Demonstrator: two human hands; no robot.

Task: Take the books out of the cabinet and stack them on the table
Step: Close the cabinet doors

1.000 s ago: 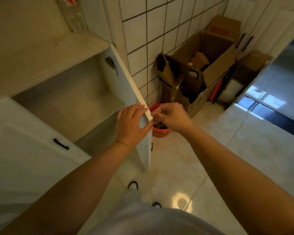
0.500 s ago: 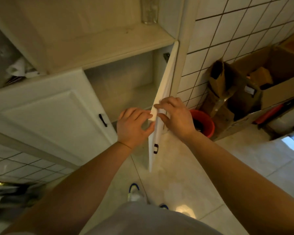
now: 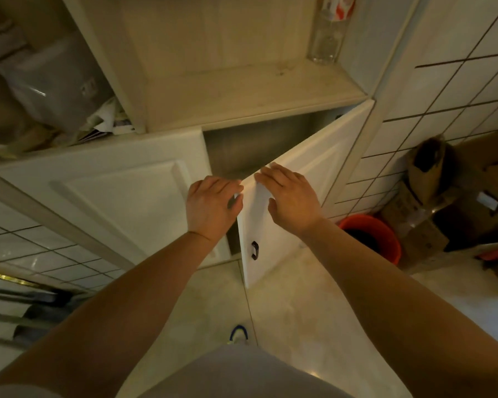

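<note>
The white cabinet's right door (image 3: 308, 168) stands partly ajar, its small black handle (image 3: 254, 250) facing me. My right hand (image 3: 291, 196) lies flat on the door's outer face with the fingers spread. My left hand (image 3: 213, 203) is at the door's free edge, fingers curled near it, holding nothing. Through the gap the cabinet interior (image 3: 242, 150) looks dark and bare; no books show there. The left door (image 3: 121, 193) is closed. No table is in view.
An open shelf (image 3: 242, 93) above holds a clear bottle (image 3: 329, 30). To the upper left are a plastic container (image 3: 52, 81) and loose papers (image 3: 107, 122). An orange bucket (image 3: 371, 239) and cardboard boxes (image 3: 454, 202) stand on the tiled floor at right.
The right door has swung from wide open to nearly closed. My right hand moved from the door's edge onto its outer face, and my view turned left and up.
</note>
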